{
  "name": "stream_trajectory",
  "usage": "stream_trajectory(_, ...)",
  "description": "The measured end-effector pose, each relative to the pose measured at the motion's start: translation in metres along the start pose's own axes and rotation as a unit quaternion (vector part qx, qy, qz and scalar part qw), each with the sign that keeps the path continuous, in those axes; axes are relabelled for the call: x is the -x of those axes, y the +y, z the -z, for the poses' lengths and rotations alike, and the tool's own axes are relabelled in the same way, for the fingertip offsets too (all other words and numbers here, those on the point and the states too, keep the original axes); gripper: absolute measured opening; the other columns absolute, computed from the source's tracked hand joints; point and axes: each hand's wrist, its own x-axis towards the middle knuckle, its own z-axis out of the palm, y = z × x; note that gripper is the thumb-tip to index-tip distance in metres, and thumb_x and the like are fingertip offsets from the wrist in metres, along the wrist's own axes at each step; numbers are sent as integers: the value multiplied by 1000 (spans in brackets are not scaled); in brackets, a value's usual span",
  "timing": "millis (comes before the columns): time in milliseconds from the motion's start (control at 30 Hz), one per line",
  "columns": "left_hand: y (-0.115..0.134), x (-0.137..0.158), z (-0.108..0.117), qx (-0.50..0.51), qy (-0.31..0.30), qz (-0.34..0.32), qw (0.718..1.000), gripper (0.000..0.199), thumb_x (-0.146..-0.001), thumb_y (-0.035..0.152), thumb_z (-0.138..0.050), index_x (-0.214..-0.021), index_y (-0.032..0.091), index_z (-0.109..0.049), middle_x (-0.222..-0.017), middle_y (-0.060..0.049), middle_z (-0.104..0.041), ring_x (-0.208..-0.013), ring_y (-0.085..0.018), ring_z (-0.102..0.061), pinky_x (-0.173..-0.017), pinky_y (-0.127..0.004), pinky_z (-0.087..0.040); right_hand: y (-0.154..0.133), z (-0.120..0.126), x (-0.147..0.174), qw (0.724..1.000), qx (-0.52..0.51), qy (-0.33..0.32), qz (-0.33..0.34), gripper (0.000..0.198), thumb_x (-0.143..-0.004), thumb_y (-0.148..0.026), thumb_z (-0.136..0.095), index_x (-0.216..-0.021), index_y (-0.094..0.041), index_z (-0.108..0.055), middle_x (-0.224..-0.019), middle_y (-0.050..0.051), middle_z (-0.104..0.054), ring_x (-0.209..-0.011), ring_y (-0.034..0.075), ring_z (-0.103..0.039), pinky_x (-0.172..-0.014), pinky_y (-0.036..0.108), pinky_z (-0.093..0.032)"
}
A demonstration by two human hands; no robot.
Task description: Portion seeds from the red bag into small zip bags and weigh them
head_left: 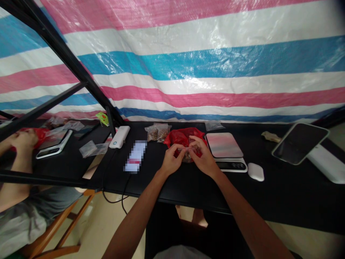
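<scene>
My left hand (171, 160) and my right hand (204, 158) meet in front of me, fingers pinched along the top edge of a small clear zip bag (187, 157). Brownish bits show in the lower part of this bag, too small to name. Just behind it lies an open, crumpled red plastic bag (179, 136), partly hidden by my fingers. Close to my right hand is a white kitchen scale (225, 145) with nothing on its plate. Two filled zip bags (157, 133) rest left of the red bag.
On the black table (269, 194) are a phone (136, 156), a white power bank (120, 136), a white earphone case (256, 172) and a tilted dark-screened device (300, 144). A flat clear bag (214, 125) lies behind the scale. At left, beyond a black frame (72, 68), sits another person (25, 144).
</scene>
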Motion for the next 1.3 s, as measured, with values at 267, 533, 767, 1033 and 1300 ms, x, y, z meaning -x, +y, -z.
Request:
stream_trajectory(267,-1,0,-1,-6,-4,-2,1000,24,-98,39,-61,-99,17,-71,-95,-7,-75,-82,-16,-68,-76,-28,-55,1,2,-1,999,-13,37,6,48,-95,-26,-59,-141,-28,-46,-93,0,-61,-84,19,-62,-81,35,-52)
stream_trajectory(533,-1,0,0,-2,-11,-10,1000,20,-98,36,-62,-99,18,-71,-95,-6,-73,-83,-16,-67,-78,-27,-52,2,1,0,1000,-9,19,9,51,-95,-31,-63,-143,-27,-45,-98,2,-64,-92,20,-65,-91,38,-52)
stream_trajectory(767,-3,-1,0,-23,7,-17,1000,15,-96,31,-63,-95,18,-71,-94,-6,-73,-85,-17,-68,-80,-29,-53,-1,-1,1,1000,1,-1,0,51,-94,-29,-64,-141,-28,-45,-100,2,-65,-96,20,-67,-95,39,-52)
stream_trajectory(1033,0,-1,2,-30,-8,-36,999,13,-94,30,-64,-91,19,-71,-91,-6,-70,-81,-17,-66,-75,-29,-52,-6,-1,1,1000,20,-17,11,47,-93,-22,-63,-137,-29,-48,-94,-1,-65,-90,19,-67,-91,36,-50)
stream_trajectory(1300,-1,3,8,1,109,-63,992,25,-98,38,-60,-81,20,-67,-82,-4,-70,-78,-18,-66,-74,-31,-52,-12,4,3,998,55,-7,40,49,-96,-33,-62,-143,-29,-48,-106,4,-66,-102,23,-63,-101,42,-48)
